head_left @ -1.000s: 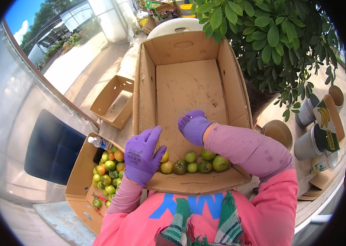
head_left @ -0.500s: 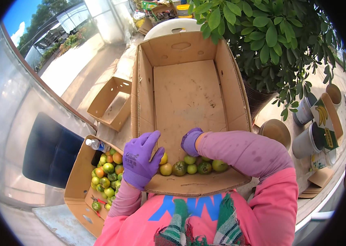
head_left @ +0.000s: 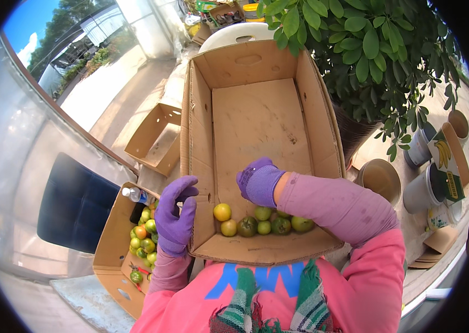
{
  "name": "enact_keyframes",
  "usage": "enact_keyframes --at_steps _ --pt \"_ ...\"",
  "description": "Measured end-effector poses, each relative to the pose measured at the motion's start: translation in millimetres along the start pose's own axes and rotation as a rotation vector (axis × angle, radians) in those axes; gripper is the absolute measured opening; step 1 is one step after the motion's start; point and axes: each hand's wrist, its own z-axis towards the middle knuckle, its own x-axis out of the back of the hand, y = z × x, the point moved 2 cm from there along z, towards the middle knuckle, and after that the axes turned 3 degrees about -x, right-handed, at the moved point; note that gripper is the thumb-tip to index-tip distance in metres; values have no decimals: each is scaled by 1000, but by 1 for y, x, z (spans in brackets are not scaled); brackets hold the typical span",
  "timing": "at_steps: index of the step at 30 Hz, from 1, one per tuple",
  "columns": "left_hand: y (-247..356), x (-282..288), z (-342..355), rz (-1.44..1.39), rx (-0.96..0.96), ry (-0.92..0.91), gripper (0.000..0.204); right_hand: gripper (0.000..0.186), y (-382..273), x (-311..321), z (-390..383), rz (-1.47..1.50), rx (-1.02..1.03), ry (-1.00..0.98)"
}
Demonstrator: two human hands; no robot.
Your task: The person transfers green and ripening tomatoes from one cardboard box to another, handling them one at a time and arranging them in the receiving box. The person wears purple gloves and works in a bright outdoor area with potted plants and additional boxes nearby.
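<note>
A deep cardboard box lies lengthwise before me. Along its near end sit several tomatoes, among them a yellow tomato and a dark green tomato. My left hand, in a purple glove, is by the box's left rim with curved fingers apart from the thumb and nothing seen between them. Over the box floor, just beyond the tomatoes, my gloved right hand is curled closed; its back hides whatever its fingers hold. A second cardboard box at lower left holds many green and reddish tomatoes.
In the lower-left box are a plastic bottle and red-handled snips. A smaller cardboard box lies farther left. A leafy potted plant overhangs the right side, near several pots and buckets. A dark blue cushioned panel stands left.
My left hand has drawn back leftward from the tomatoes to the box's rim, uncovering the yellow tomato. My right hand has shifted slightly away from me and is still curled.
</note>
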Motion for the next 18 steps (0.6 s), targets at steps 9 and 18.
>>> enact_keyframes --at_steps 9,18 --pt "-189 156 -92 791 262 41 49 33 12 23 -25 80 61 19" --pt "-201 113 -135 1208 341 -318 50 38 12 10 -23 82 91 29"
